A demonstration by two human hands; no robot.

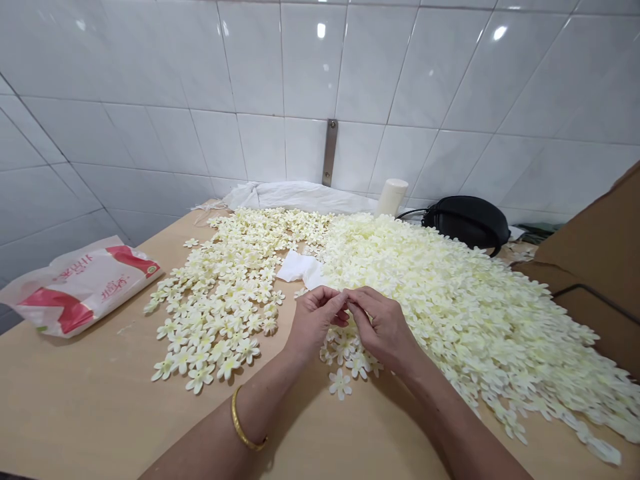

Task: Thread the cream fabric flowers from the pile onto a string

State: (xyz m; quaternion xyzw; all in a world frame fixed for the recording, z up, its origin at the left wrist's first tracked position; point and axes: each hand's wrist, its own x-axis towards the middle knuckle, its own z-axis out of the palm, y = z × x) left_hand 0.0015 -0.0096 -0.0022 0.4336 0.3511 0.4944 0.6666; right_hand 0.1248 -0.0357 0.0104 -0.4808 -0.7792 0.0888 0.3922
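Observation:
My left hand (pixel 320 317) and my right hand (pixel 377 323) meet fingertip to fingertip over the table, both closed in a pinch. Whatever lies between the fingertips is too small or too hidden to make out. Right of my hands spreads a large heap of pale yellow-white artificial flowers (pixel 450 300). A looser group of flowers with yellower centres (pixel 210 307) lies to the left. One single flower (pixel 340 384) rests on the table just below my hands. Behind my left hand is a crumpled white tissue (pixel 301 268).
A red and white plastic package (pixel 85 283) lies at the left. Along the tiled wall are a white cloth (pixel 295 195), a cream cylinder (pixel 391 198) and a black rounded case (pixel 467 221). A cardboard box (pixel 595 267) stands at the right of the wooden table (pixel 90 413).

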